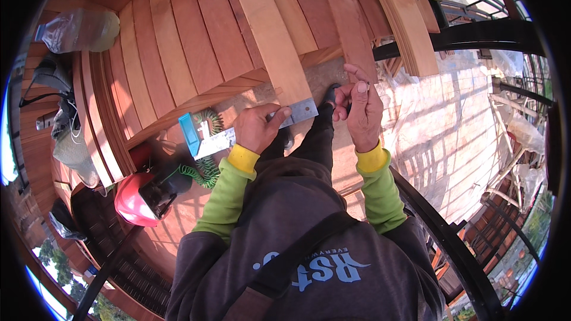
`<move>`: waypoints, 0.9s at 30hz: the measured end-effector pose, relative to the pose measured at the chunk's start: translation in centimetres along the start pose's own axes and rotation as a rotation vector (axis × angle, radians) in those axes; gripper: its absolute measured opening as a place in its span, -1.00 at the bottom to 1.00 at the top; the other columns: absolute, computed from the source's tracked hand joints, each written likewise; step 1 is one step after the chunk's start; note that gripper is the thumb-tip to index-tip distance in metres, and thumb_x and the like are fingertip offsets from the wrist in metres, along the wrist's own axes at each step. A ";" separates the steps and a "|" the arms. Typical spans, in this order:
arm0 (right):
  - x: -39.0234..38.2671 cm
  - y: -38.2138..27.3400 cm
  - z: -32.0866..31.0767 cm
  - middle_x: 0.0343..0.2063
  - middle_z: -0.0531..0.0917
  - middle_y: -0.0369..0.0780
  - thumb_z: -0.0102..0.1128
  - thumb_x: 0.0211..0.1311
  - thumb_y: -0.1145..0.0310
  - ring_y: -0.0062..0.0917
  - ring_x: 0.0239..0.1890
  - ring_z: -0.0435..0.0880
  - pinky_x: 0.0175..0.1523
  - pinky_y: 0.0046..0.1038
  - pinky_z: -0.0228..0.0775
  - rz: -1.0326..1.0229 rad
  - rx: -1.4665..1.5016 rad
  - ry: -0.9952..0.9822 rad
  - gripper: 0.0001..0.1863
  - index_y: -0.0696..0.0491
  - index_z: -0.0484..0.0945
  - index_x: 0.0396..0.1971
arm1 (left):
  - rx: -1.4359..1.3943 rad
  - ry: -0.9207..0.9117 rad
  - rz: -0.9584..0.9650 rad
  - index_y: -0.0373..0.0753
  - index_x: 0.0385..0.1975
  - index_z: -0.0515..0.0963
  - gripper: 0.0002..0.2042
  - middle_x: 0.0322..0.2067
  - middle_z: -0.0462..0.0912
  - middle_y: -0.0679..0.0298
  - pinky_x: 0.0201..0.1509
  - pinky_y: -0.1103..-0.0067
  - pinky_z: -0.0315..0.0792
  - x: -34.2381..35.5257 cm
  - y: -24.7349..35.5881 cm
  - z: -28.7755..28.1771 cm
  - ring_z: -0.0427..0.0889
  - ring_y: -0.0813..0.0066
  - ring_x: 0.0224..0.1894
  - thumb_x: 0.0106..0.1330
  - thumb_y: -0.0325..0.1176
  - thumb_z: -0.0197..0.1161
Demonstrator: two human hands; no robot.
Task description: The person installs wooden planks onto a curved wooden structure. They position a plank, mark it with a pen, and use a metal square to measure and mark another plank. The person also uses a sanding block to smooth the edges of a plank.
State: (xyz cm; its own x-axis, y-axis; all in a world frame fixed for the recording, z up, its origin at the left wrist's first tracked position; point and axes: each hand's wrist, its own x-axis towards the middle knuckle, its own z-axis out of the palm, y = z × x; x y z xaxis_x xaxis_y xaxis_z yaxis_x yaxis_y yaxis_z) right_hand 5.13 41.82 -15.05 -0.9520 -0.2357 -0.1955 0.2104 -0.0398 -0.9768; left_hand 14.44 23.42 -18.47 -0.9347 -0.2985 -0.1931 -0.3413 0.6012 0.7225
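My left hand (256,129) is closed on a try square with a teal stock (190,135) and a flat metal blade (302,112). The blade lies across the near end of a light wooden plank (270,38), which juts out past the boards beside it. My left thumb presses on the blade near that end. To the right of the plank, my right hand (364,113) is raised with its thumb and fingers drawn together. What is in its grip, if anything, is too small to tell.
Reddish boards (202,30) lie side by side ahead, with stacked planks (413,35) at right. A green coiled hose (205,173) and a rounded red object (132,199) are at lower left. Plastic bag (80,31) sits far left; a black metal rail (476,35) runs right.
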 end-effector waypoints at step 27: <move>-0.8 4.8 0.2 -0.38 0.63 -0.02 0.05 0.13 0.53 -0.25 -0.37 0.66 -0.26 -0.42 0.46 -0.231 -0.591 -0.208 -0.81 0.22 0.56 -0.27 | -0.020 -0.032 -0.027 -0.20 -0.43 0.68 -0.71 -0.59 0.63 0.14 -0.47 0.49 0.41 0.0 0.3 -0.4 0.60 0.31 -0.58 0.15 -0.08 0.30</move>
State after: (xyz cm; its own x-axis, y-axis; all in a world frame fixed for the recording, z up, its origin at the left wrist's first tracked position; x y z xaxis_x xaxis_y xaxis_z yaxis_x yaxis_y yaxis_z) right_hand 6.95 41.67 -19.54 -0.8827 -0.4699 -0.0124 -0.2076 0.4134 -0.8866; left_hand 14.44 23.27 -17.98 -0.9278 -0.2909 -0.2336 -0.3650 0.5784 0.7295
